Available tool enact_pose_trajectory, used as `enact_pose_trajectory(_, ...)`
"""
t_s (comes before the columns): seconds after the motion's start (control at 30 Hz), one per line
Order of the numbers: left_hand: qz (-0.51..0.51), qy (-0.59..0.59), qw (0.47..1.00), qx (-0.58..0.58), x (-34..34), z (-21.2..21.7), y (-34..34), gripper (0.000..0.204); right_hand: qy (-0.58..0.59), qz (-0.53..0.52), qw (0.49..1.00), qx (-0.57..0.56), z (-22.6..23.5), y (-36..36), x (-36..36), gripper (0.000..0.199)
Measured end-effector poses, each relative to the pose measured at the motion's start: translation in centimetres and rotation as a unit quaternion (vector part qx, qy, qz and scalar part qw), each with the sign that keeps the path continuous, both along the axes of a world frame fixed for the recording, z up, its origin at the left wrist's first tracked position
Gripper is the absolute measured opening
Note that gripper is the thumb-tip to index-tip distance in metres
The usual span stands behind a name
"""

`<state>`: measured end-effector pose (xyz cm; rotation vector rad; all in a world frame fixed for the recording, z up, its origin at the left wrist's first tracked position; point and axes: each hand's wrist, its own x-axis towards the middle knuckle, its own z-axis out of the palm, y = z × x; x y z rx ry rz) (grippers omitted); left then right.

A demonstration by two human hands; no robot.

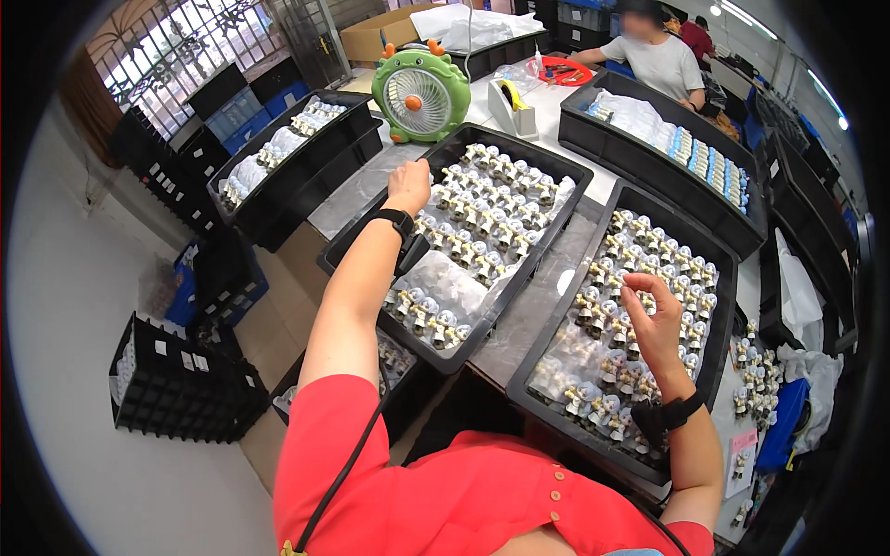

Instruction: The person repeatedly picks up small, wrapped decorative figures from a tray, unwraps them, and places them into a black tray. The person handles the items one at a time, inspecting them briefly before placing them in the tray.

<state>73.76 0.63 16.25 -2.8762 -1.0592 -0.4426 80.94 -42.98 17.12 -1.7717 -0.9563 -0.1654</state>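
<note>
Just before the green fan [420, 95], one tray [544, 237] looks mostly filled with figurines [491, 222], a film-covered patch [450, 283] apparently left. The left hand [409, 185] curls, contents unclear; the right hand [654, 320] nearly pinches, contents unclear.

Left hand [409, 185]: fingertips turned out of sight, can't tell if anything's in them. Right hand [654, 315]: any small item between thumb and finger too small to confirm. Left forearm covers part of the middle tray [449, 361]; right forearm hides some figurines [681, 264] in the right tray — their details too small. Under-table tray [290, 380] mostly blocked by left arm and middle tray. Far seated person [654, 60]: head blurred, lower body behind far-right tray [649, 176]. Red shirt [399, 473] — cut by near edge.
</note>
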Motion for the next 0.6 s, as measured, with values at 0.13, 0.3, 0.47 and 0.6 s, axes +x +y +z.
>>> enact_pose_trajectory(0.13,-0.035,0.037,0.998,0.026,0.7,-1.1,0.1,0.017,0.014,-0.008,1.000,-0.001,0.1,-0.1,0.1,0.013)
enact_pose_trajectory(0.3,-0.049,0.025,0.998,0.015,1.5,-2.0,1.8,0.021,0.001,-0.004,1.000,-0.007,0.1,-0.1,0.3,0.013)
enact_pose_trajectory(0.47,-0.072,0.065,0.995,-0.020,1.6,-1.3,1.5,0.025,0.010,0.000,1.000,-0.022,0.0,-0.2,0.4,0.012)
enact_pose_trajectory(0.6,-0.064,0.030,0.997,-0.014,2.0,-2.2,2.2,0.021,0.014,0.007,1.000,-0.025,0.1,-0.1,0.5,0.011)
